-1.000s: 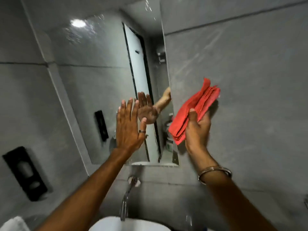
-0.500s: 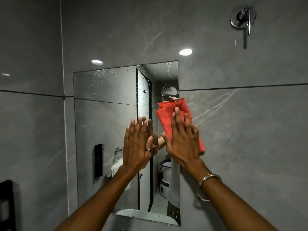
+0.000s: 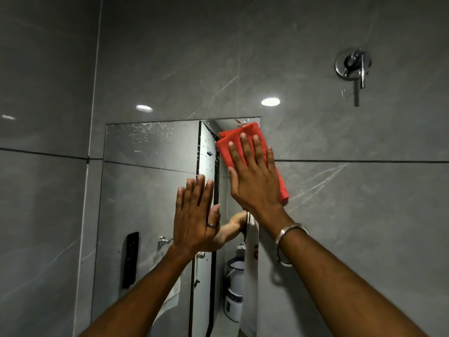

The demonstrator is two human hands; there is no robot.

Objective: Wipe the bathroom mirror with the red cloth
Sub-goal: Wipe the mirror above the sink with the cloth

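A frameless mirror [image 3: 150, 190] is set in the grey tiled wall, with water drops near its top edge. My right hand [image 3: 255, 181] lies flat with spread fingers on the folded red cloth [image 3: 227, 147], pressing it against the mirror's top right corner; part of the cloth overlaps the wall tile to the right. My left hand [image 3: 195, 215] rests flat and open on the glass lower down, near the mirror's middle, and wears a ring. The mirror reflects a door, a hand and containers.
A chrome wall valve [image 3: 353, 65] with a lever sticks out at the upper right. Grey tiled wall [image 3: 352, 215] surrounds the mirror on all sides. A black panel [image 3: 131, 259] and a towel hook [image 3: 162, 242] appear only as reflections in the glass.
My right hand has slid the red cloth up from the mirror's right edge to its top right corner. The view has tilted upward. My left hand stays flat on the glass.
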